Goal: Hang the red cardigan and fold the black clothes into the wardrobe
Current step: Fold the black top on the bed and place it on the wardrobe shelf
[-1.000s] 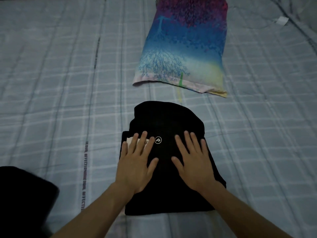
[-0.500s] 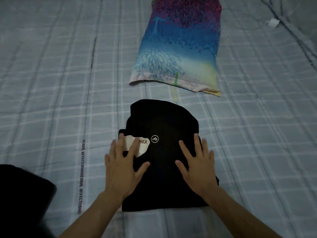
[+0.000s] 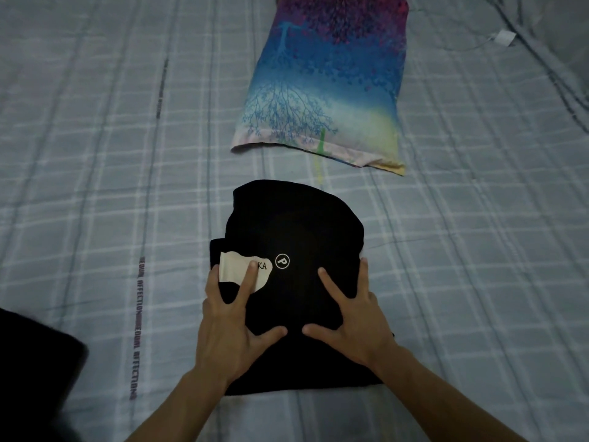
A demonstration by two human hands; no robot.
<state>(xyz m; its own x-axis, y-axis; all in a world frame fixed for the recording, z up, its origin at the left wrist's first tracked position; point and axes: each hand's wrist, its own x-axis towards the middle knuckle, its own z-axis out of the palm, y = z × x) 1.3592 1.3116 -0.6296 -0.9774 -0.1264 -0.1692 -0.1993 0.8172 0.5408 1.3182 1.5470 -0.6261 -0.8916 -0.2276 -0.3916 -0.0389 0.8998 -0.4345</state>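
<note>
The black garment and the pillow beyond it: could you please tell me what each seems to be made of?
The black garment looks like soft, matte knit, perhaps cotton jersey: it folds limply without sheen. The pillow seems cased in printed woven cloth, hemmed at its near end; its filling is hidden.

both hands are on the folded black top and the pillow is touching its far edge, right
Not quite. In the head view the left hand and right hand do rest on the folded black top, but the pillow is not touching its far edge: a strip of checked sheet shows between them.
</note>
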